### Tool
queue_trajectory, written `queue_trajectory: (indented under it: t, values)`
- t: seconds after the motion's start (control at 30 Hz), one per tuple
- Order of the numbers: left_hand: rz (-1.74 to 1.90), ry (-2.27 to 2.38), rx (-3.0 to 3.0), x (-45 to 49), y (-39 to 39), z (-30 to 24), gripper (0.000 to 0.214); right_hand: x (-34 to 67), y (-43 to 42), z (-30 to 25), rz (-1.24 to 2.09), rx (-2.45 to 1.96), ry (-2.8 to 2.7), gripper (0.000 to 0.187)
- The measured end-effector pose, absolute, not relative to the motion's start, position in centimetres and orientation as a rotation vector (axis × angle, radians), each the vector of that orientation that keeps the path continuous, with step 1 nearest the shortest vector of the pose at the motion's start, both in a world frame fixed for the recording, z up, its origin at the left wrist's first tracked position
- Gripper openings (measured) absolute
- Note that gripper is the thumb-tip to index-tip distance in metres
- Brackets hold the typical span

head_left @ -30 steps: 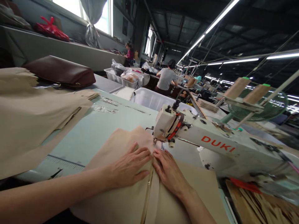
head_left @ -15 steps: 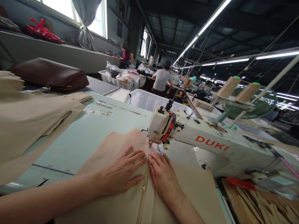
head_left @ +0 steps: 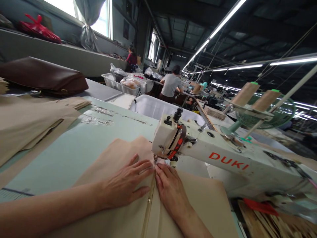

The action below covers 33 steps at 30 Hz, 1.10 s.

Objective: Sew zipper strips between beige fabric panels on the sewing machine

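My left hand [head_left: 126, 183] lies flat on a beige fabric panel [head_left: 198, 195], its fingers stretched toward the needle of a white sewing machine [head_left: 164, 137]. Close beside it, on the other side of a zipper [head_left: 148, 202], rests my right hand [head_left: 170, 190], fingers extended and pressing down on the cloth. The zipper runs lengthwise along the panel between both hands, with a small metal piece partway down. My fingertips are just in front of the presser foot [head_left: 155, 159], where the zipper's far end is hidden.
Beige cut pieces [head_left: 29, 122] and a dark brown leather bag [head_left: 44, 77] lie to the left. Behind the machine stands a white plastic bin [head_left: 156, 107]. Thread cones [head_left: 245, 96] are at the right, above scraps in a wooden tray [head_left: 257, 215]. Two people work farther back.
The view has shifted slightly, with items on the left sliding further left. Both hands remain flat on the fabric, their fingertips now a little closer to the presser foot.
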<state>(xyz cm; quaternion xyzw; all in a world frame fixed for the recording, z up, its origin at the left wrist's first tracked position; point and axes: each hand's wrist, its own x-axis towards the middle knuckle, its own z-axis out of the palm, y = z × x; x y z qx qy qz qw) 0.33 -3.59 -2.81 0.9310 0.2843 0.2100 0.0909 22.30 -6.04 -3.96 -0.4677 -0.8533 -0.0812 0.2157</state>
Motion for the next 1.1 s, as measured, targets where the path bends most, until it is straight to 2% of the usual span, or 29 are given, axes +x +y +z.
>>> queue_trajectory:
  t: [0.43,0.67,0.83,0.93,1.03,1.1]
  values:
    - [0.658,0.865,2.824,0.5,-3.7,-2.5,0.057,23.0,-5.7,-4.0,-0.126,-1.254,-2.348,0.04]
    - [0.572,0.883,2.829,0.8,-2.9,-2.7,0.05,22.7,-5.1,-3.2,-0.143,-1.336,-2.353,0.036]
    - [0.42,1.012,2.767,-0.7,-6.5,-1.7,0.053,21.6,-12.6,-0.4,-0.124,-1.394,-2.129,0.036]
    - [0.577,1.008,2.772,-2.2,-12.5,-2.2,0.058,21.6,-20.6,-2.1,0.134,-1.502,-1.98,0.028]
    - [0.628,0.93,2.862,-2.8,-18.6,-4.5,0.08,21.2,-26.0,-6.4,0.594,-1.607,-1.954,0.028]
    - [0.6,0.934,2.936,-2.4,-21.3,-6.4,0.087,20.2,-27.0,-8.6,0.946,-1.47,-1.738,0.042]
